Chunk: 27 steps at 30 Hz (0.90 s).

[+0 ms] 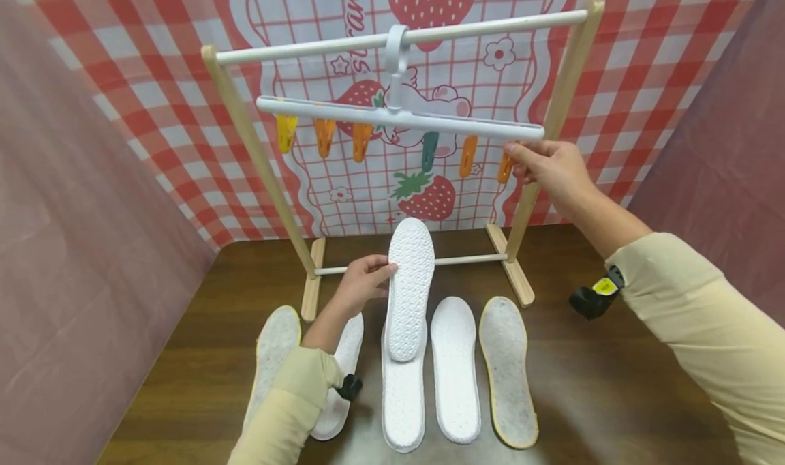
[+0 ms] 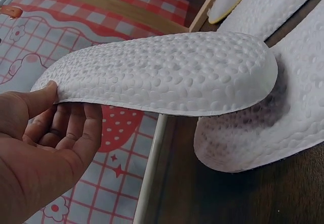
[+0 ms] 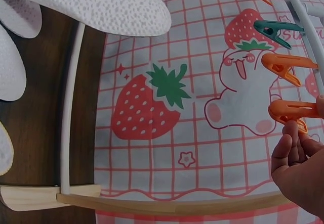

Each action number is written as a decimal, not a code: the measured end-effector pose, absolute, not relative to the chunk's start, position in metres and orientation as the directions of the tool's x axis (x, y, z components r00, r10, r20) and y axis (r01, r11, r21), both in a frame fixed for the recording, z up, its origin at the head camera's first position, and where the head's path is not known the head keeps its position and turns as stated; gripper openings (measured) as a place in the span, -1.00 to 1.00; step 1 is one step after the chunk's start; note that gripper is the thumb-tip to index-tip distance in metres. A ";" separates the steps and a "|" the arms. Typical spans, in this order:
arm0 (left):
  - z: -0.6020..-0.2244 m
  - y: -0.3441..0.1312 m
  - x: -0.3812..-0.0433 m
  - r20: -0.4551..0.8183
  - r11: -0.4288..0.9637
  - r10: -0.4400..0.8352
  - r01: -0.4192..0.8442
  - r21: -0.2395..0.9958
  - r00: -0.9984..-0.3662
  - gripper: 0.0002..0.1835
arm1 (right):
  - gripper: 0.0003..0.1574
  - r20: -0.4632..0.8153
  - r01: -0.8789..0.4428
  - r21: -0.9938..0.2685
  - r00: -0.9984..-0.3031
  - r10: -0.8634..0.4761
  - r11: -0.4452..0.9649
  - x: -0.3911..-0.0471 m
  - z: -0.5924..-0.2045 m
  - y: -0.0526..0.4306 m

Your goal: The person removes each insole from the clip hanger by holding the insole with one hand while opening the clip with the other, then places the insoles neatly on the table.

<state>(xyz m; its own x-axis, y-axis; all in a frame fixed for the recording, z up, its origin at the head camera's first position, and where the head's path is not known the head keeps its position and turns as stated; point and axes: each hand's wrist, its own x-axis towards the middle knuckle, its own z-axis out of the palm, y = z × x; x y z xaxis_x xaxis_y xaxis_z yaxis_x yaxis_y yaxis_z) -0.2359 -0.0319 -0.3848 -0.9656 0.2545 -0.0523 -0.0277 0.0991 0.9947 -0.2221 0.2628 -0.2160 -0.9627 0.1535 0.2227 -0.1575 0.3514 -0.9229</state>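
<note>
My left hand pinches a white, bumpy insole by its left edge and holds it upright above the table. In the left wrist view the thumb lies on the insole's dimpled face, with the fingers behind it. My right hand grips the rightmost orange clothespin, which hangs from the end of a white hanger. In the right wrist view this orange clothespin sits between thumb and fingers, partly hidden at the frame's edge.
The hanger hooks over a wooden rack. Along it hang a yellow clothespin, a green clothespin and more orange ones. On the table lie several insoles, including a white insole and a grey insole with yellow edging.
</note>
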 end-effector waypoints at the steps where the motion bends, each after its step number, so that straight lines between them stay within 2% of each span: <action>1: -0.385 -0.032 -0.236 -0.054 0.096 0.252 -0.031 0.995 -0.966 -0.66 | -0.39 0.222 -0.157 -0.924 -0.963 0.154 0.348 -0.222 -0.216 0.263; 21: -0.383 -0.053 -0.234 -0.092 0.072 0.205 -0.078 0.994 -0.975 -0.64 | -0.38 0.213 -0.163 -0.946 -0.964 0.161 0.281 -0.219 -0.213 0.263; 24: -0.384 -0.056 -0.233 -0.091 0.067 0.211 -0.078 0.995 -0.973 -0.65 | -0.42 0.213 -0.167 -0.950 -0.964 0.158 0.263 -0.219 -0.212 0.262; 27: -0.383 -0.060 -0.231 -0.098 0.070 0.217 -0.085 0.994 -0.971 -0.65 | -0.60 0.220 -0.182 -0.956 -0.963 0.153 0.228 -0.219 -0.213 0.262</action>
<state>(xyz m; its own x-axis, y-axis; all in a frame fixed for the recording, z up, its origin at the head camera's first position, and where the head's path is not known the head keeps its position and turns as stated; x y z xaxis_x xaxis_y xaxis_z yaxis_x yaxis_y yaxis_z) -0.2309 -0.0598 -0.3830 -0.9713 0.2167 -0.0982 -0.0849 0.0698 0.9939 -0.2189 0.2618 -0.2127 -0.9635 0.1531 0.2198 -0.1819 0.2285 -0.9564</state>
